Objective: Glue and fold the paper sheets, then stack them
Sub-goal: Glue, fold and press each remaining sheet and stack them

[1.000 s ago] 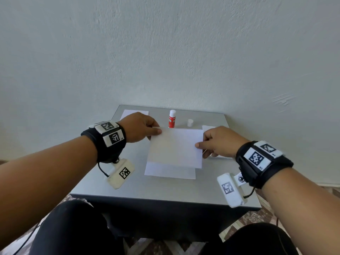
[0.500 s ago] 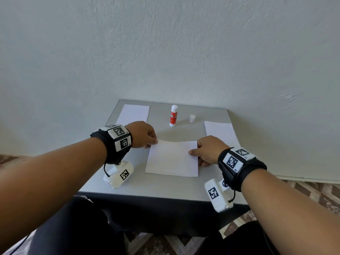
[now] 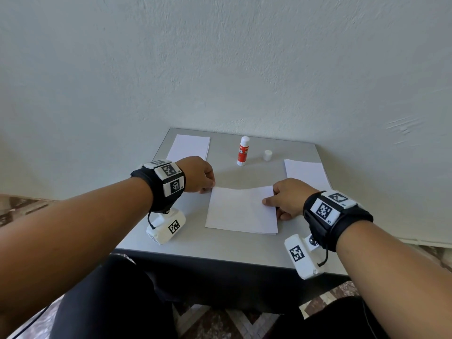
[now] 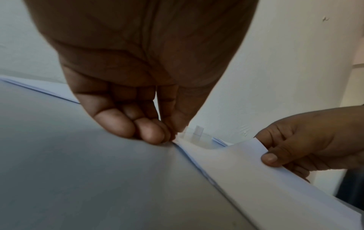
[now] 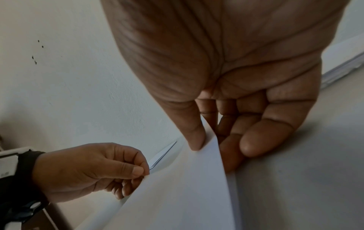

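Sheet in hand: the folded sheet (image 3: 241,210) lies on the table (image 3: 220,253) straight ahead of me, between my two hands, its near edge flat and its far edge lifted and sagging in the middle.
Left hand: my left hand (image 3: 197,174) pinches the far left corner between thumb and fingertips (image 4: 151,133).
Right hand: my right hand (image 3: 288,198) pinches the far right corner, thumb on top and fingers underneath (image 5: 256,140).
Long axis: the lifted edge runs left to right, from one hand to the other, so neither hand is nearer; each owns one corner.
Next move, as I judge it: lower both corners together so the upper layer lands square, then press flat.
Other paper: one pile (image 3: 190,148) at far left, another pile (image 3: 305,172) at far right.
Glue: the glue stick (image 3: 243,150) stands beyond the sheet, its cap (image 3: 267,155) off and just beside it.
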